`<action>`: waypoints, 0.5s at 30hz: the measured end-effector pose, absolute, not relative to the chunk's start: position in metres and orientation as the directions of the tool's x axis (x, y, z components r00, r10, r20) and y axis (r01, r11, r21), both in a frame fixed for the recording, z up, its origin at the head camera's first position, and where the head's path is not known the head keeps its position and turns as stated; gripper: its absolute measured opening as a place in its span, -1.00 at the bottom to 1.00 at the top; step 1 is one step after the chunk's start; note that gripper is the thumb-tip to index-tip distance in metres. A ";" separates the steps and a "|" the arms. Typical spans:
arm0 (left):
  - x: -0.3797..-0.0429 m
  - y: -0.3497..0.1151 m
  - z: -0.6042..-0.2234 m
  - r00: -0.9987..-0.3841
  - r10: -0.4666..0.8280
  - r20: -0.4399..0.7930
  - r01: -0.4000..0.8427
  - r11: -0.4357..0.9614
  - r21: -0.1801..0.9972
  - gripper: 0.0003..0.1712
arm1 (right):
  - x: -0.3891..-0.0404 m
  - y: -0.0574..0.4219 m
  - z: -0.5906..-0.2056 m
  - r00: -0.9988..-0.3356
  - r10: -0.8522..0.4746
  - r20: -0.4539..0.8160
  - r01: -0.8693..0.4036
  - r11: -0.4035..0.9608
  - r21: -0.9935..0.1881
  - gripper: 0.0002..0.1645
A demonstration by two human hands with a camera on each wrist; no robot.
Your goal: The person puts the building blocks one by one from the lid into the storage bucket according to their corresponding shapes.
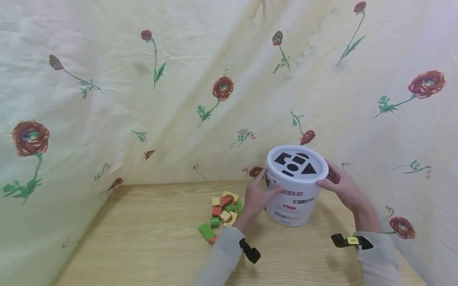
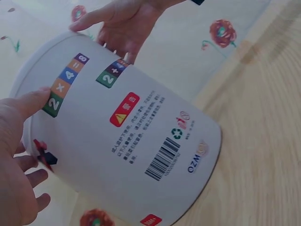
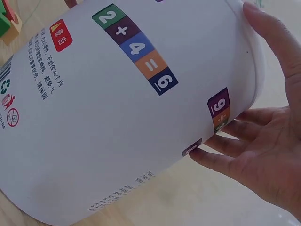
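Observation:
A white toy bucket (image 1: 290, 204) stands on the wooden table at the right, printed with coloured sums, a barcode and a red warning label. Its white lid (image 1: 276, 169) is on and has several dark shaped holes, among them a triangle and a circle. My left hand (image 1: 257, 198) grips the upper left side near the rim; in the left wrist view its thumb (image 2: 35, 101) lies over a printed sum. On the opposite side my right hand (image 1: 345, 188) holds the bucket just below the lid, thumb at the rim and fingers (image 3: 235, 134) around the side.
Left of the bucket, beside my left wrist, lies a loose pile of wooden blocks (image 1: 225, 216) in red, green and natural wood. A long green block (image 1: 206, 231) lies at its near edge. Flower-printed cloth (image 1: 179, 99) hangs behind the table (image 1: 143, 238) and along both sides.

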State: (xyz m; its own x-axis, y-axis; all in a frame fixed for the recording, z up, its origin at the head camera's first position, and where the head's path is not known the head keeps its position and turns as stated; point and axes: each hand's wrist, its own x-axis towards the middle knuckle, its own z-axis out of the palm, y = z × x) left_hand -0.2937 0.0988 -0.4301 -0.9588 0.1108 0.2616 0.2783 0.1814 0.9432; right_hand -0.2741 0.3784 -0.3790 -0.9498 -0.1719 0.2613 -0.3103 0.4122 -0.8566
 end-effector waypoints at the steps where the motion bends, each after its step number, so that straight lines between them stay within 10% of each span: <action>1: -0.295 0.095 -0.430 -0.957 0.113 0.266 0.284 0.187 0.941 0.02 | -0.274 0.375 -0.379 -0.951 -0.172 0.256 -0.306 0.420 -0.854 -0.04; 15: -0.306 0.036 -0.429 -0.950 0.206 0.234 0.269 0.166 0.949 0.06 | -0.278 0.331 -0.381 -0.948 -0.182 0.262 -0.314 0.391 -0.865 -0.02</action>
State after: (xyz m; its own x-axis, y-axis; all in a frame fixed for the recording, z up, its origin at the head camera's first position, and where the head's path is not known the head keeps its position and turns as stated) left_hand -0.3061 0.0356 -0.4286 -0.9502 0.2057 0.2340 0.2695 0.1656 0.9487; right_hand -0.2784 0.3305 -0.3806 -0.9479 -0.1815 0.2618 -0.3139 0.3911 -0.8652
